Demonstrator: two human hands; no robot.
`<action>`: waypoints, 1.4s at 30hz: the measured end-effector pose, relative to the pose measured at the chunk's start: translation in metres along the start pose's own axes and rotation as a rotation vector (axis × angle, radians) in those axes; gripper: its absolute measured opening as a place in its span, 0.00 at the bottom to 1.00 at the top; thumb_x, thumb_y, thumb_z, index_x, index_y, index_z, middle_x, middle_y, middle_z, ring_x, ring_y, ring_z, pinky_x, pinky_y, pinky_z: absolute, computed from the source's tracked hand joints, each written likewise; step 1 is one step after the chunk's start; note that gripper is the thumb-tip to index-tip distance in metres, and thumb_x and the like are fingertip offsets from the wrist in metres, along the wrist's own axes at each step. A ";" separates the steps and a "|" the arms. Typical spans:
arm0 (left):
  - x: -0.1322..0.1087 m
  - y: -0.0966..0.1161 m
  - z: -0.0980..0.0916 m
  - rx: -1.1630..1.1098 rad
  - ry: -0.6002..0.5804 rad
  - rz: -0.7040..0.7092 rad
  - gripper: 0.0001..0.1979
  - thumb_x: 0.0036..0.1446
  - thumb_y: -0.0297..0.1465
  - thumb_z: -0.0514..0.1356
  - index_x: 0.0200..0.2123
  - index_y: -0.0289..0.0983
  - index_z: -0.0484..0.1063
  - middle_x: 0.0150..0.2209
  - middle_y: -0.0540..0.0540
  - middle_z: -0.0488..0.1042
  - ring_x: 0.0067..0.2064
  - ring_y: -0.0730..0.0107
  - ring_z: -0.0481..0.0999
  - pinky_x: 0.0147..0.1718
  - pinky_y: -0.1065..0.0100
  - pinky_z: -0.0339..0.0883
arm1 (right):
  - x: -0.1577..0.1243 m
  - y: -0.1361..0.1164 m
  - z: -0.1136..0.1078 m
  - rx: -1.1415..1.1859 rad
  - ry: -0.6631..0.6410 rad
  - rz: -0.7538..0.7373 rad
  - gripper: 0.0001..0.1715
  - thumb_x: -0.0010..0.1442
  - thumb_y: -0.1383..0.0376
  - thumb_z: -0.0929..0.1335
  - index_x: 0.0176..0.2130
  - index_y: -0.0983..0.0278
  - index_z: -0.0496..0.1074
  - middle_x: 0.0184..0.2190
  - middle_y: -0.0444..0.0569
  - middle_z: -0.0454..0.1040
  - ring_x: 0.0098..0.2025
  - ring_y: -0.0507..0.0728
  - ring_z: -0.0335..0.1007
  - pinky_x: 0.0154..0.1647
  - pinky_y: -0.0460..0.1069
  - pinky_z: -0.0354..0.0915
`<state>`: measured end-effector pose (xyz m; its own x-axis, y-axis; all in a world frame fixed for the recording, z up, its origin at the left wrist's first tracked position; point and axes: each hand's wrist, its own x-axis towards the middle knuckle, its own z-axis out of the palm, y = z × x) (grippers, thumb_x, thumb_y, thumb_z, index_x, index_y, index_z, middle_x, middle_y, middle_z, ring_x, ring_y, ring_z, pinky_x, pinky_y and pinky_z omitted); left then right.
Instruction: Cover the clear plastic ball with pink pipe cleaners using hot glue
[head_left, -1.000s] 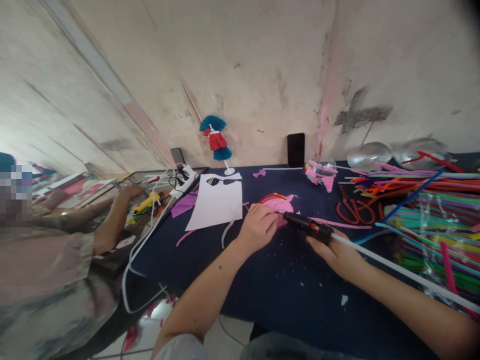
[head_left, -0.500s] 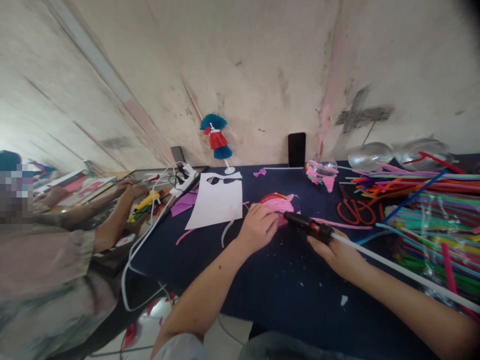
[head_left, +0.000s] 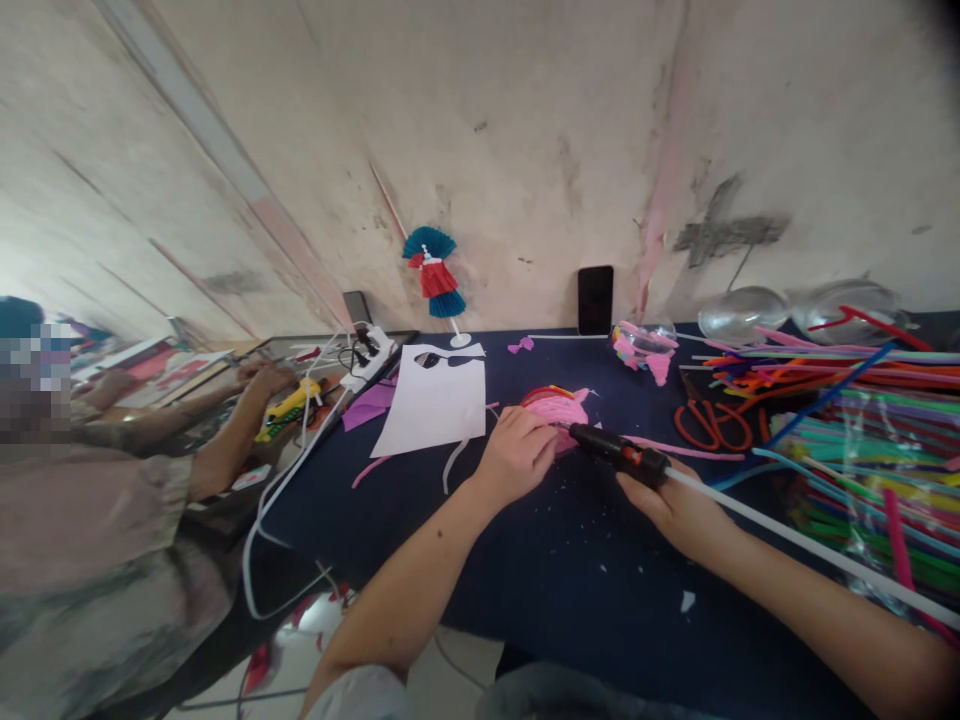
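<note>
My right hand (head_left: 686,510) is closed around a black glue gun (head_left: 619,450). A long white glue stick (head_left: 795,535) runs out of its back end. The gun's tip points left at a pink craft piece (head_left: 559,408) of pipe cleaners, with red and yellow strands along its top edge. My left hand (head_left: 521,450) is closed on the near left side of this piece, its fingertips close to the tip. The fingers hide part of the piece. A pink pipe cleaner (head_left: 682,447) stretches to the right from behind the gun.
White paper (head_left: 435,405) with cut-outs lies left. Orange-handled scissors (head_left: 712,425) and bundled pipe cleaners (head_left: 862,460) are right. A phone (head_left: 595,300), a decorated clear cup (head_left: 645,350) and a paper figure (head_left: 435,275) stand by the wall. Another person's hands (head_left: 262,375) work at far left.
Both my hands, the glue gun and the pink piece stay almost in place. The whole view shifts very slightly.
</note>
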<state>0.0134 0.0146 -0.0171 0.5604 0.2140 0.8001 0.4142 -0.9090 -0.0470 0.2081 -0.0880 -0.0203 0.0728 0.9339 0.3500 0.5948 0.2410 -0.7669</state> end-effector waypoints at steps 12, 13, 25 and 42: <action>0.001 0.001 -0.001 -0.022 0.025 -0.002 0.05 0.54 0.21 0.56 0.32 0.34 0.71 0.30 0.46 0.72 0.33 0.70 0.69 0.37 0.63 0.65 | 0.001 0.001 -0.004 -0.029 0.023 -0.036 0.13 0.55 0.56 0.62 0.25 0.61 0.65 0.20 0.45 0.66 0.23 0.54 0.62 0.28 0.49 0.65; 0.001 0.000 -0.001 -0.022 0.027 -0.002 0.05 0.54 0.21 0.56 0.32 0.34 0.71 0.29 0.46 0.72 0.33 0.70 0.69 0.37 0.63 0.65 | 0.001 0.002 -0.005 -0.033 0.020 -0.036 0.13 0.55 0.56 0.62 0.24 0.61 0.64 0.20 0.45 0.66 0.22 0.54 0.62 0.27 0.49 0.65; 0.001 0.002 0.000 -0.009 0.018 -0.015 0.05 0.55 0.22 0.56 0.31 0.34 0.71 0.29 0.47 0.72 0.32 0.70 0.69 0.37 0.63 0.65 | 0.001 0.000 -0.003 -0.031 -0.012 -0.019 0.13 0.55 0.56 0.61 0.25 0.61 0.64 0.21 0.45 0.66 0.23 0.54 0.63 0.26 0.48 0.64; -0.001 -0.001 0.001 -0.029 0.013 -0.025 0.05 0.55 0.22 0.55 0.32 0.35 0.71 0.30 0.46 0.72 0.34 0.69 0.69 0.37 0.62 0.65 | 0.000 0.001 -0.004 -0.040 -0.037 -0.019 0.13 0.55 0.56 0.61 0.25 0.60 0.63 0.21 0.44 0.67 0.23 0.54 0.63 0.25 0.48 0.63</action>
<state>0.0129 0.0151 -0.0185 0.5407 0.2320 0.8086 0.4065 -0.9136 -0.0097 0.2120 -0.0883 -0.0191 0.0323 0.9387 0.3433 0.6272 0.2483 -0.7382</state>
